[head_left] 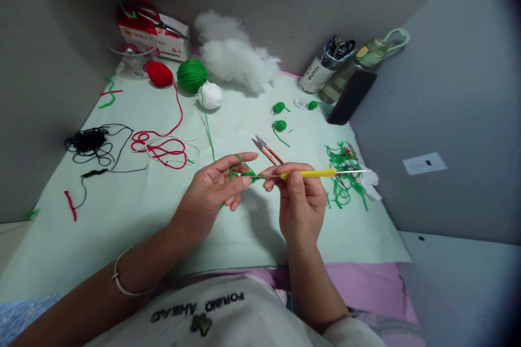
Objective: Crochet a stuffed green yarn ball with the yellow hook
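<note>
On the near side of the orange snips (270, 153), the left hand (209, 187), partly spread, pinches a small green yarn piece (254, 177), while the right hand (303, 200), curled, grips a yellow-handled hook (315, 173) meeting that piece

Left hand (214, 187): green yarn piece (255, 177), pinched. Right hand (303, 198): yellow-handled hook (315, 173), tip at piece. Worktop (240, 124): snips (273, 153), green yarn ball (192, 75).
</note>
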`<state>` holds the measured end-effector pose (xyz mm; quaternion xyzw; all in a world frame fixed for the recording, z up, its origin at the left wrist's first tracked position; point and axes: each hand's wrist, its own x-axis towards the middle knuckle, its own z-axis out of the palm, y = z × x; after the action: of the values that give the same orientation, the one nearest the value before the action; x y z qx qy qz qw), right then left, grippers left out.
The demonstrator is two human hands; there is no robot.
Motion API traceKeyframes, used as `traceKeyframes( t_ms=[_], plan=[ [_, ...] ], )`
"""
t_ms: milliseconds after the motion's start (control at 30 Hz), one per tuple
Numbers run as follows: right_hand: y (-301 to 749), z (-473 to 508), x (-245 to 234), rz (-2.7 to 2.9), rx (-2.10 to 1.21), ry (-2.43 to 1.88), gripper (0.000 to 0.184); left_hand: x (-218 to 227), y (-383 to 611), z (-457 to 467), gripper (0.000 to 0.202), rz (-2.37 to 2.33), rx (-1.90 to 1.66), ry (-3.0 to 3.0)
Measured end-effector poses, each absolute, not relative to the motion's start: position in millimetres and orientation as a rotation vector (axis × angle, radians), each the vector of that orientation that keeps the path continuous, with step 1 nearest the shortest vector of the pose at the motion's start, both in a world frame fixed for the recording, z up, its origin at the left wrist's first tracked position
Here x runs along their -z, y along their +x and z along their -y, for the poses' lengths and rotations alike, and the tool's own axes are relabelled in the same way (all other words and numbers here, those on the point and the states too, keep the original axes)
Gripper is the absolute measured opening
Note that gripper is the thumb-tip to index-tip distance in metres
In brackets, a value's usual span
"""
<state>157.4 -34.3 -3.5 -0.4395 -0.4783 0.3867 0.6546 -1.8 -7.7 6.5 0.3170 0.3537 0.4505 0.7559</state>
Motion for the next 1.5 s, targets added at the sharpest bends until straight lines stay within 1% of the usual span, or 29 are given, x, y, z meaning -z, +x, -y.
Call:
traceKeyframes(
  t_ms=[267, 367, 467, 567, 667, 733, 800, 867, 933, 1000, 1100, 1200, 1267, 1400, 1500],
  plan=[
    [153, 43, -1, 1.282, -0.602, -1.081, 0.022, -6, -1, 9, 0.031, -0.883, -1.028, 0.812],
    [152, 45, 2, 1.439, -0.437, -1.061, 0.025, -6, 0, 12, 0.031, -0.948, -1.068, 0.885],
    [151, 46, 6, 1.571, -0.248, -1.012, 0.028, -8, 3, 16, 0.032, -1.008, -1.135, 0.912],
    [150, 46, 12, 1.625, -0.154, -1.018, 0.031, -9, 6, 19, 0.038, -1.023, -1.174, 0.887],
    [149, 45, 17, 1.714, 0.005, -1.104, 0.034, -8, 6, 18, 0.05, -0.891, -1.048, 0.736],
    [149, 45, 17, 1.718, 0.041, -1.11, 0.033, -8, 4, 14, 0.05, -0.773, -0.917, 0.593],
    [150, 43, 14, 1.582, -0.1, -1.079, 0.029, -8, 1, 8, 0.043, -0.703, -0.856, 0.489],
    [151, 41, 10, 1.354, -0.354, -1.058, 0.024, -8, -2, 4, 0.037, -0.668, -0.868, 0.449],
    [152, 38, 6, 1.163, -0.603, -1.033, 0.021, -8, -3, 3, 0.035, -0.658, -0.882, 0.461],
    [151, 35, 6, 1.108, -0.751, -1.015, 0.019, -8, -2, 4, 0.033, -0.659, -0.879, 0.508],
    [150, 33, 8, 1.137, -0.779, -1.016, 0.017, -7, 2, 7, 0.034, -0.684, -0.891, 0.589],
    [151, 33, 10, 1.136, -0.779, -0.988, 0.016, -5, 3, 7, 0.045, -0.704, -0.916, 0.626],
    [154, 33, 9, 1.1, -0.831, -0.954, 0.015, -5, 1, 5, 0.049, -0.681, -0.872, 0.597],
    [162, 30, 4, 0.921, -0.99, -0.949, 0.019, -8, -5, 1, 0.04, -0.577, -0.736, 0.478],
    [165, 28, 1, 0.88, -1.104, -0.942, 0.022, -7, -5, 1, 0.036, -0.545, -0.766, 0.478]
  ],
)
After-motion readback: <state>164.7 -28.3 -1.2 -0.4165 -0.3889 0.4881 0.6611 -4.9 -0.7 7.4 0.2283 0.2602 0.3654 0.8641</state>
